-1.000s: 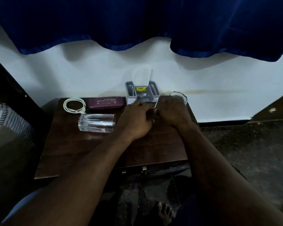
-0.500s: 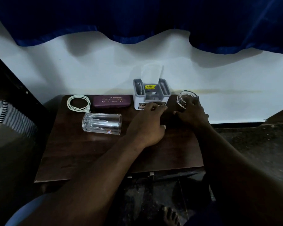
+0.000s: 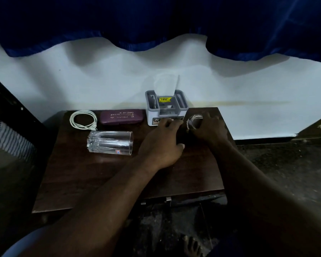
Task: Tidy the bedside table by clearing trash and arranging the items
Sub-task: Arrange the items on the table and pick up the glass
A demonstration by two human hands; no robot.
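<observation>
The right hand (image 3: 209, 127) gripped a small glass bowl (image 3: 194, 121) at the back right corner of the table (image 3: 82, 182); the left hand (image 3: 161, 145) lay relaxed, fingertips (image 3: 170, 123) touching the grey box (image 3: 165, 108); the tumbler (image 3: 109, 142) lay on its side left of it, long axis left-right, mouth toward that hand.

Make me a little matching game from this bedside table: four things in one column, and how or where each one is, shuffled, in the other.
Things
1. white cable
2. tall glass
3. organiser box
4. small clear glass

States
A. lying on its side
B. bears a yellow sticker
C. coiled at the back left corner
D. gripped by the right hand

Pairs: 1-C, 2-A, 3-B, 4-D.
</observation>
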